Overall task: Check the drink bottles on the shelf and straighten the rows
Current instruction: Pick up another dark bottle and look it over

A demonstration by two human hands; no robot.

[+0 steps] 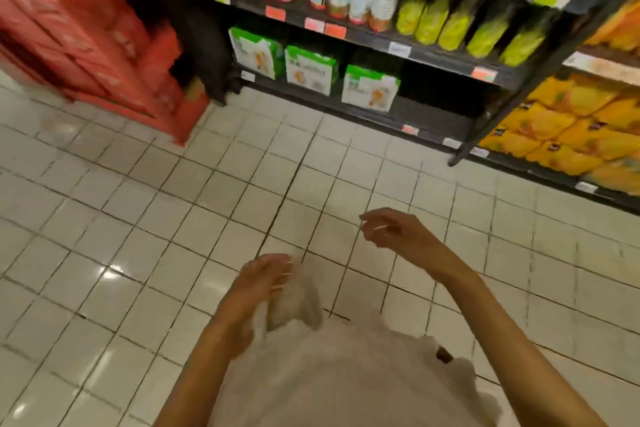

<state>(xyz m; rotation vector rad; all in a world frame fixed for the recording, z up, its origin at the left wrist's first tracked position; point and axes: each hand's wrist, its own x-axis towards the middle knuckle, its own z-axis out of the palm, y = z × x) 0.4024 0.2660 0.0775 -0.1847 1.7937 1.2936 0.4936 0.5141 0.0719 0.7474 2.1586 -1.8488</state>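
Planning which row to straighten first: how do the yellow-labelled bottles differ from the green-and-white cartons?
The yellow-labelled bottles stand on the middle shelf in a close row; the green-and-white cartons sit on the bottom shelf with gaps between them. The bottles are tall and narrow, the cartons boxy. Neither hand touches either.

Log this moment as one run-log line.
phase: away from dark metal shelf | left hand: holds pale cloth | right hand: loosely curled, empty | yellow-labelled drink bottles: untouched
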